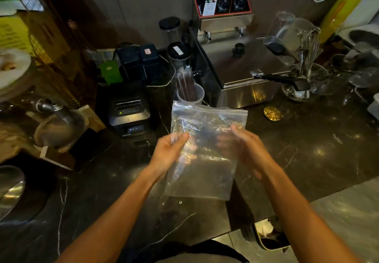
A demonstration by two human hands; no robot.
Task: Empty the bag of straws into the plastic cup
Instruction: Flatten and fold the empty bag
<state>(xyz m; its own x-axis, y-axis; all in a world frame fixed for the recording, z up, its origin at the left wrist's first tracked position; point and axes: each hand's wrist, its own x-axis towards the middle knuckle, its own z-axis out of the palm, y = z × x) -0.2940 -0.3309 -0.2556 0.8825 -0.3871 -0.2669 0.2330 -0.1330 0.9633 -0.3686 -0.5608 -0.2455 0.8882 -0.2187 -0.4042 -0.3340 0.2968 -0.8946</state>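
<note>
A clear zip bag (205, 172) is held flat above the dark counter, and it looks empty and crinkled. My left hand (170, 150) grips its left edge. My right hand (244, 148) presses against its right side, fingers partly spread and blurred. Just beyond the bag's top edge stands a clear plastic cup (191, 95) with several dark wrapped straws (185, 82) upright in it.
A steel fryer (246, 66) stands right of the cup, a black receipt printer (130, 113) left of it. Black-lidded jars (178, 53) sit behind the cup. Glassware and a whisk (309, 45) crowd the right; a gold disc (272, 113) lies on the counter.
</note>
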